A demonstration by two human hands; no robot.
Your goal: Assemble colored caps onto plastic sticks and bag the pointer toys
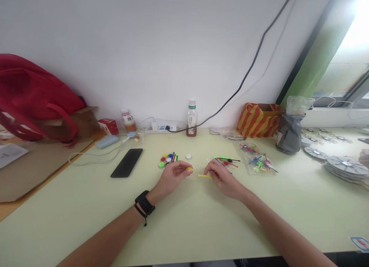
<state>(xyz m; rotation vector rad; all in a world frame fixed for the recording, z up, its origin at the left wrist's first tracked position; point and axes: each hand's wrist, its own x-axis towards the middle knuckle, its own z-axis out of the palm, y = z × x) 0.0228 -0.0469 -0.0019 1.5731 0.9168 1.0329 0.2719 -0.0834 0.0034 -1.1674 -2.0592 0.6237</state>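
Observation:
My left hand, with a black watch at the wrist, pinches a small yellow round cap just above the pale green table. My right hand is closed on a thin yellow stick whose free end points left toward the cap, a short gap apart. Behind my left hand lies a cluster of small coloured caps and sticks, and a single white cap sits alone. More coloured sticks lie just past my right hand.
A black phone lies left of the hands. A clear bag of coloured sticks lies to the right. At the wall stand two bottles, a power strip and a striped bag. A red bag sits far left, paper discs far right.

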